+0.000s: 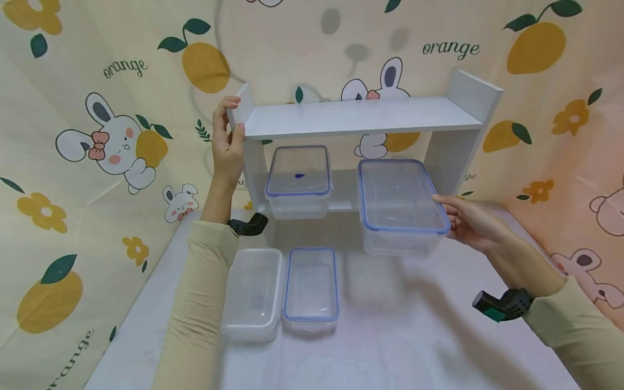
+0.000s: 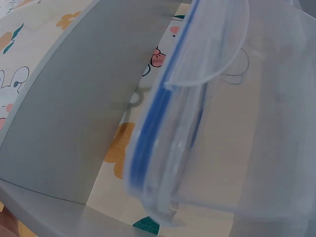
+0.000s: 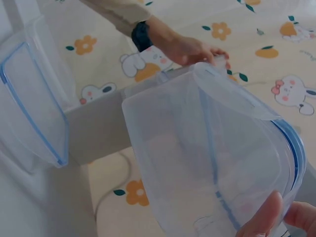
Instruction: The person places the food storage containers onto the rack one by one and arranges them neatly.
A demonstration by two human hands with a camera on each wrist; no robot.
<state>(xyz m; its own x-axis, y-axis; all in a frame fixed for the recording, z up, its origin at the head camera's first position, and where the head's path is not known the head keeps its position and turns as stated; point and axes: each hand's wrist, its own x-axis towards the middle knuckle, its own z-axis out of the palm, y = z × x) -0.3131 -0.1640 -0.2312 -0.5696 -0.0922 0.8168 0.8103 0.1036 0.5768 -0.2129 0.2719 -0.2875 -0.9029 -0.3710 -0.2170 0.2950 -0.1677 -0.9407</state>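
Note:
My right hand grips the right edge of a clear food container with a blue-sealed lid, its thumb on the lid's rim. The container is held at the front of a white shelf, on the right side. My left hand holds the shelf's upper left side panel. A smaller clear container with a blue-edged lid sits on the lower level at the left. In the right wrist view, the thumb presses on the held container.
On the white table in front of the shelf stand a container with a whitish lid and, beside it, a slim blue-rimmed container. A patterned cloth with oranges and rabbits hangs behind and around the table.

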